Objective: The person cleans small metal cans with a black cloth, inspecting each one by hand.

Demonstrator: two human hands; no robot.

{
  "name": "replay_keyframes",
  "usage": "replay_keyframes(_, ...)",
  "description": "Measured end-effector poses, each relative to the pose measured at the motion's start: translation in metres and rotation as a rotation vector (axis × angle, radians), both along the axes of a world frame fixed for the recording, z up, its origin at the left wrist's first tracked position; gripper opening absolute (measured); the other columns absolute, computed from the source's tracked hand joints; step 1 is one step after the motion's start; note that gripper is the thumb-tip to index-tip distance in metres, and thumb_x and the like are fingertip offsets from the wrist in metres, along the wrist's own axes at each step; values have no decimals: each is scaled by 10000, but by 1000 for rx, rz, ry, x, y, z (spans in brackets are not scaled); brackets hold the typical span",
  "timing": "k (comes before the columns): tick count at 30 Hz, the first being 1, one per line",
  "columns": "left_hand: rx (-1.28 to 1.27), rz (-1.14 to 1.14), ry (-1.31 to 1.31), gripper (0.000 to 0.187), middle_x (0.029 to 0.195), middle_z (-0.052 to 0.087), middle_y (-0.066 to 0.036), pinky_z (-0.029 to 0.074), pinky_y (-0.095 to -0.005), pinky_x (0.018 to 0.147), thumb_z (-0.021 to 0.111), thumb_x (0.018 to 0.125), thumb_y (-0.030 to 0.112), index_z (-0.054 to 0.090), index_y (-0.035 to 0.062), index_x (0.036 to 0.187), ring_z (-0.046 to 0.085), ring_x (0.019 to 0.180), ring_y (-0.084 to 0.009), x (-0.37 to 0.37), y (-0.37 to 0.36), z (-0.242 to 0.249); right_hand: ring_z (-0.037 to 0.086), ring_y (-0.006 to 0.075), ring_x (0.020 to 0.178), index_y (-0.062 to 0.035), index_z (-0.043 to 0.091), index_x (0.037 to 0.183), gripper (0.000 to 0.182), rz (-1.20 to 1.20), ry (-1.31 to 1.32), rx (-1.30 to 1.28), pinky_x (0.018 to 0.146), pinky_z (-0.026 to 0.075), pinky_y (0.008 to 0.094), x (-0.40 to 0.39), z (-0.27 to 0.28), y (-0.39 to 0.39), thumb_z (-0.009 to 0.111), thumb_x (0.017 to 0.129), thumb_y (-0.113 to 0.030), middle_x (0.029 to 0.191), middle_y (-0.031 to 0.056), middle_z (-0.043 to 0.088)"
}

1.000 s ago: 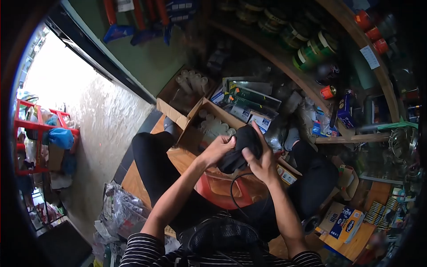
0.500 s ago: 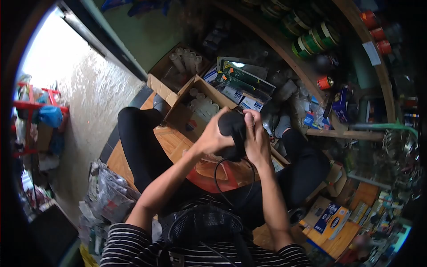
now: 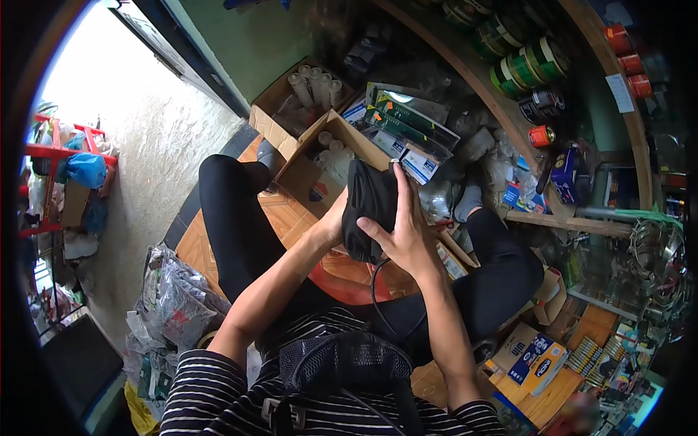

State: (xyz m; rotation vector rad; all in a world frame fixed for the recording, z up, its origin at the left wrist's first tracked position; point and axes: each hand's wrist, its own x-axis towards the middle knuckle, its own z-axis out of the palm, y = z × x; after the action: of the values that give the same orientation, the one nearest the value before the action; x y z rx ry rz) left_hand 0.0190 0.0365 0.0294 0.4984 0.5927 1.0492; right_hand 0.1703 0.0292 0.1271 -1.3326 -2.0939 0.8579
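Observation:
Between my two hands is a soft black cloth pouch (image 3: 369, 196), held up in front of my lap. My left hand (image 3: 336, 222) grips its left side, with most of the fingers hidden behind the cloth. On the opposite side my right hand (image 3: 408, 231) presses its thumb against the front, fingers stretched up along the edge. A small light-coloured bit shows at the right fingertips, too small to name. From below the pouch a thin black cable (image 3: 374, 287) loops down toward the black mesh bag (image 3: 345, 363) at my waist.
Open cardboard boxes (image 3: 302, 174) with white tubes stand ahead, beside flat green packages (image 3: 414, 123). Wooden shelves with cans (image 3: 531, 69) rise on the right. A plastic-wrapped pile (image 3: 174, 305) lies at left; a wooden board (image 3: 542, 396) with small boxes is at lower right.
The pouch has turned more upright and shifted slightly left. My right thumb has moved from its top down to its front, and my left hand has slid lower behind it.

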Motion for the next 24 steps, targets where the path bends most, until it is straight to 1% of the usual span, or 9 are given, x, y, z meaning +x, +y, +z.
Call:
replay_keyframes(4, 29, -62, 95, 406, 1342, 602, -145, 520, -384, 1029, 502, 1049, 236, 504, 20, 1393, 622, 1184, -235, -3, 4, 2, 374, 406, 1413, 33, 236, 1537, 902, 5, -12, 153, 1163, 311, 468, 1, -5, 7, 622, 946, -527, 1503, 281, 371)
replay_keyframes(5, -98, -16, -67, 418, 1251, 639, -116, 548, -347, 958, 586, 1001, 252, 536, 21, 1347, 656, 1086, -205, 2, 5, -2, 398, 401, 1397, 33, 264, 1525, 849, 10, 22, 161, 1154, 323, 461, 0, -5, 8, 613, 962, -498, 1486, 276, 397)
replay_keyframes(8, -12, -78, -67, 337, 1253, 636, -110, 546, -371, 969, 488, 1053, 210, 546, 28, 1331, 648, 1108, -221, 6, 1, -9, 495, 369, 1320, 31, 413, 1438, 607, -9, 177, 41, 1104, 382, 428, -7, 4, 7, 566, 1016, -376, 1394, 238, 514)
replay_keyframes(11, -138, -72, -17, 451, 1235, 623, -81, 530, -319, 951, 585, 1002, 338, 532, 43, 1339, 630, 1089, -178, 7, -6, 4, 636, 291, 1154, 14, 592, 1263, 331, -94, 134, 75, 984, 480, 376, -7, 2, 13, 468, 1071, -226, 1202, 165, 667)
replay_keyframes(14, 15, -117, 38, 572, 1251, 593, -65, 495, -303, 971, 626, 960, 419, 496, 34, 1363, 595, 1127, -152, 8, -6, 20, 690, 262, 1047, -2, 588, 1260, 340, -174, 219, -73, 891, 525, 343, 1, -3, 18, 369, 1107, -211, 1107, 158, 706)
replay_keyframes(18, -135, -122, -143, 598, 1305, 573, -78, 487, -317, 987, 602, 979, 420, 461, 48, 1426, 578, 1173, -176, 7, -6, 15, 622, 357, 1181, -12, 512, 1354, 329, -113, 275, -67, 973, 484, 405, -3, -12, 19, 386, 1089, -160, 1256, 218, 631)
replay_keyframes(20, -270, -59, -360, 591, 1327, 573, -83, 494, -318, 989, 606, 982, 411, 462, 61, 1435, 583, 1181, -183, 7, -9, 15, 372, 397, 1416, 20, 291, 1511, 603, -27, 213, -66, 1135, 344, 461, -2, -13, 15, 509, 1050, -303, 1511, 267, 361)
replay_keyframes(23, -90, -39, -183, 563, 1360, 564, -93, 504, -343, 1014, 585, 1007, 385, 448, 65, 1449, 590, 1204, -197, 4, -3, -10, 335, 460, 1401, -2, 201, 1555, 1052, 21, 108, 75, 1137, 324, 515, -8, -16, 8, 722, 847, -580, 1507, 304, 304)
replay_keyframes(24, -88, -46, -170, 548, 1349, 568, -91, 512, -341, 1007, 583, 1013, 376, 451, 62, 1443, 599, 1186, -193, 2, -3, -5, 345, 438, 1405, -8, 206, 1557, 1054, 17, 100, 48, 1146, 322, 499, -7, -15, 8, 713, 845, -597, 1509, 290, 315)
